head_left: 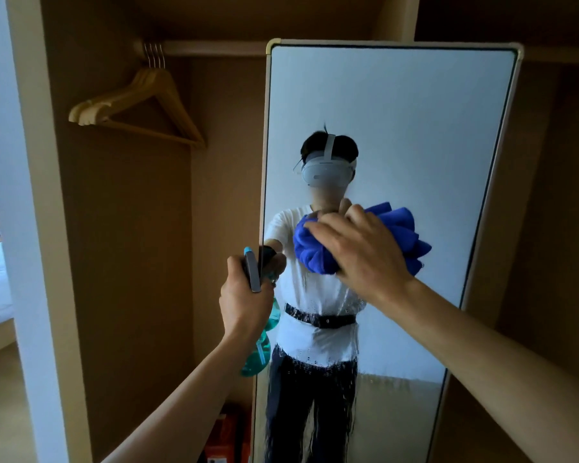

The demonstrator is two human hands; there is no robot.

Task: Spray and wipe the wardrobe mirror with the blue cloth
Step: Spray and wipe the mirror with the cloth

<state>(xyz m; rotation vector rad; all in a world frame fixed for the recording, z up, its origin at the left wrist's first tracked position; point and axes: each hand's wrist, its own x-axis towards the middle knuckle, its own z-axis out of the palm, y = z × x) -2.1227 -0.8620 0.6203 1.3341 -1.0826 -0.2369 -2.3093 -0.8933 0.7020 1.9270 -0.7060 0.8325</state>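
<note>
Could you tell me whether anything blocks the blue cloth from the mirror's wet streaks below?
Nothing visible: the right hand holds the blue cloth against the mirror; the spray bottle is at its left edge.

Upper mirror [398, 111] reachable; hangers [141, 105] on rail [214, 48] left; red box [228, 436] below.
</note>
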